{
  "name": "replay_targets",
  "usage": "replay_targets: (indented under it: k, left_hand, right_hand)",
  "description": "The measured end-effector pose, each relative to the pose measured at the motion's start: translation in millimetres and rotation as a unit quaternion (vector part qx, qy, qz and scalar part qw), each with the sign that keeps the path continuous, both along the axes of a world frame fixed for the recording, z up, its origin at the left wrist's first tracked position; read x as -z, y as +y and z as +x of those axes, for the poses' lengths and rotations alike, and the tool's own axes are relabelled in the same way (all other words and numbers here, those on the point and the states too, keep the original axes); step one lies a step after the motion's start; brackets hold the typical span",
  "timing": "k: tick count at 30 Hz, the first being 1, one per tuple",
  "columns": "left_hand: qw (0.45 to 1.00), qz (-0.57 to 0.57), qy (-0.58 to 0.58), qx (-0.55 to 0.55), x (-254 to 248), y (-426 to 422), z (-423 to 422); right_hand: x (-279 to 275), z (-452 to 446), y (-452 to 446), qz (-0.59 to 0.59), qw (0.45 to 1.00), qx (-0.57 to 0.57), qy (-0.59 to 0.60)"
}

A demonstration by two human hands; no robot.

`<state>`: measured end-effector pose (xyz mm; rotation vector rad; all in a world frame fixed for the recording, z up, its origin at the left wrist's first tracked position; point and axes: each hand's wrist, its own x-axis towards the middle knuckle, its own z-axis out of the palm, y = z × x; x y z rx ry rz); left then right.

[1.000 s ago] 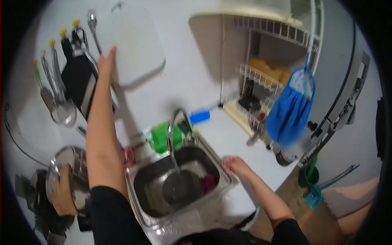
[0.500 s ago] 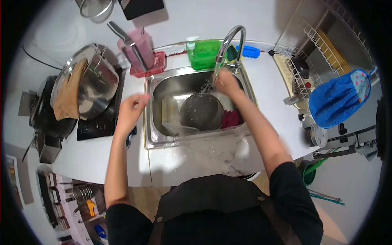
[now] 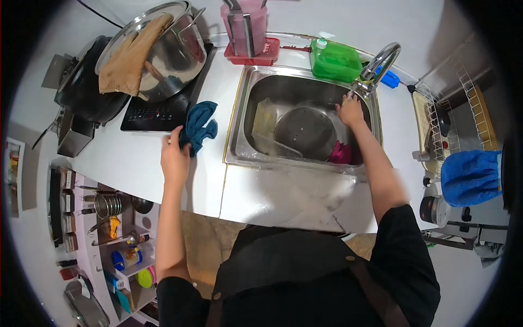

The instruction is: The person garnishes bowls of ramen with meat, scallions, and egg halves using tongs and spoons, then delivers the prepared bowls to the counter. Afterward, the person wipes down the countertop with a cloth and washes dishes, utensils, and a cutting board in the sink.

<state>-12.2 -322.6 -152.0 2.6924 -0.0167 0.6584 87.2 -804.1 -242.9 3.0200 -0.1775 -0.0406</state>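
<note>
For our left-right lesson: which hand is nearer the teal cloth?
Left: the left hand is at the edge of the teal cloth; the right hand is over the sink, near the faucet.

Both hands are shifting.
Left hand [image 3: 175, 158], leaving the wall [image 3: 305, 13], is touching a teal cloth [image 3: 200, 125] by the cooktop [image 3: 155, 117]'s front-right corner; right hand [image 3: 351, 113] is moving to the sink [image 3: 234, 147]'s back-right corner.

Room lies before the sink [image 3: 239, 122]; the faucet [image 3: 376, 61] obstructs behind.
</note>
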Motion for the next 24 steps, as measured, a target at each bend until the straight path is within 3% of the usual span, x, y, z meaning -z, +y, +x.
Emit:
replay_targets:
  k: [1,2,3,4,6,8,12,15,17,19,22,24]
  left_hand:
    - [0.999,-0.037,0.012,0.001,-4,9,0]
    - [0.997,-0.076,0.021,0.009,-12,18,4]
    - [0.993,-0.114,0.034,0.020,-22,20,8]
    - [0.991,-0.126,-0.037,0.032,-38,16,5]
    - [0.994,-0.108,0.016,0.032,-66,7,-3]
    - [0.992,-0.066,0.042,0.096,-60,1,-1]
    - [0.953,-0.105,0.105,0.265,-32,-51,17]
    - [0.902,-0.121,0.134,0.391,-13,-111,31]
    - [0.859,-0.109,0.235,0.441,0,-148,37]
    - [0.820,-0.054,0.229,0.522,7,-182,44]
    - [0.773,-0.068,0.277,0.567,29,-218,68]
    - [0.770,-0.107,0.297,0.555,43,-242,90]
  right_hand:
    - [-12,-1,6,0.032,0.998,0.021,0.051]
    - [-18,-2,9,0.138,0.987,0.066,0.046]
    - [-17,-3,8,0.192,0.980,0.041,0.033]
    - [-14,-3,4,0.244,0.969,0.018,0.019]
    - [-22,-11,7,0.337,0.941,0.025,-0.022]
    - [-23,-11,3,0.416,0.908,0.053,-0.016]
    - [-3,-4,-20,0.713,0.657,0.245,-0.025]
    - [-3,1,-19,0.719,0.621,0.303,-0.077]
    - [15,23,-20,0.773,0.526,0.333,-0.124]
    - [19,35,-14,0.767,0.512,0.351,-0.159]
    - [19,30,-27,0.822,0.476,0.277,-0.145]
    - [5,-1,-17,0.861,0.411,0.252,-0.159]
